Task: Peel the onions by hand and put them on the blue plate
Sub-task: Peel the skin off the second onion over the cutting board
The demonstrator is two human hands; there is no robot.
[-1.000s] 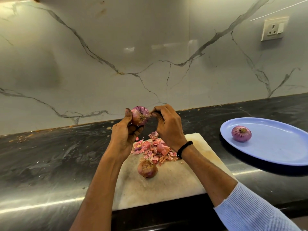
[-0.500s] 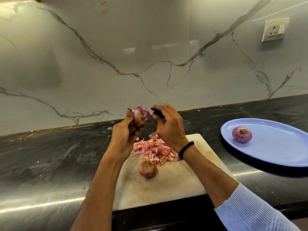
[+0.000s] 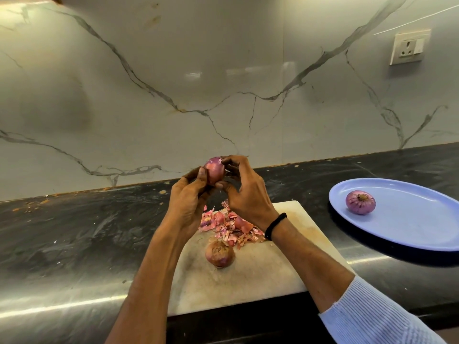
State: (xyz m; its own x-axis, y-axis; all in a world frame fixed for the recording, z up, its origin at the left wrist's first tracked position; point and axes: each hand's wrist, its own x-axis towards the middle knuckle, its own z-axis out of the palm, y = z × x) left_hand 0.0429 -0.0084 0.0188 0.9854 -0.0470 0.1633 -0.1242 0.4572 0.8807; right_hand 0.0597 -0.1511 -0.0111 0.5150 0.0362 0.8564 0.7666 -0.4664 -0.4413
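A purple onion is held up above the cutting board. My left hand grips it from the left and below. My right hand holds it from the right, fingertips curled over its top and side. An unpeeled brownish onion lies on the board near a heap of pink onion skins. One peeled onion sits on the blue plate at the right.
The board lies on a dark stone counter whose front edge runs below the board. A marble wall stands behind, with a socket at the upper right. Small scraps dot the counter at the back left.
The onion has been turned in my hands; its root end no longer faces me. My right hand moved from pinching at its side to cupping it.
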